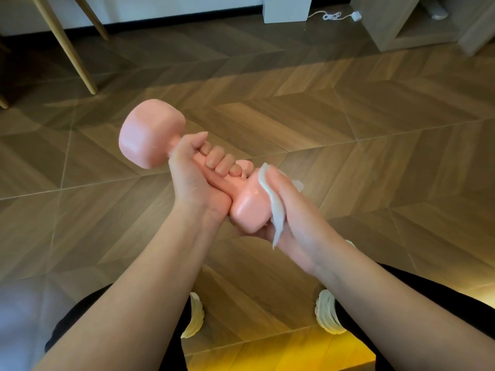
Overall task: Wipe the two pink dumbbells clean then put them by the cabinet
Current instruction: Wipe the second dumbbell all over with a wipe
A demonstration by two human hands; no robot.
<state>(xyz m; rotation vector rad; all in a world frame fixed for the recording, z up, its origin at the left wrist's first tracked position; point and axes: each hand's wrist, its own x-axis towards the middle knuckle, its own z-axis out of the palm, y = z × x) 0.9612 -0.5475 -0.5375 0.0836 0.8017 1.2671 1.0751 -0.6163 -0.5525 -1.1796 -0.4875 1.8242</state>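
A pink dumbbell [146,135] is held in the air above the wooden floor, tilted from upper left to lower right. My left hand [198,178] grips its handle, fingers curled round it. My right hand [289,210] holds a white wipe [273,204] wrapped against the dumbbell's near head [247,207]. A small pink shape [245,165] shows just behind my left fingers; I cannot tell whether it belongs to a second dumbbell.
Wooden chair legs [72,49] stand at the back left. A grey-wood cabinet [401,25] with an open shelf is at the back right, with a white cable [332,16] beside it. My feet in pale slippers [326,311] are on the herringbone floor below.
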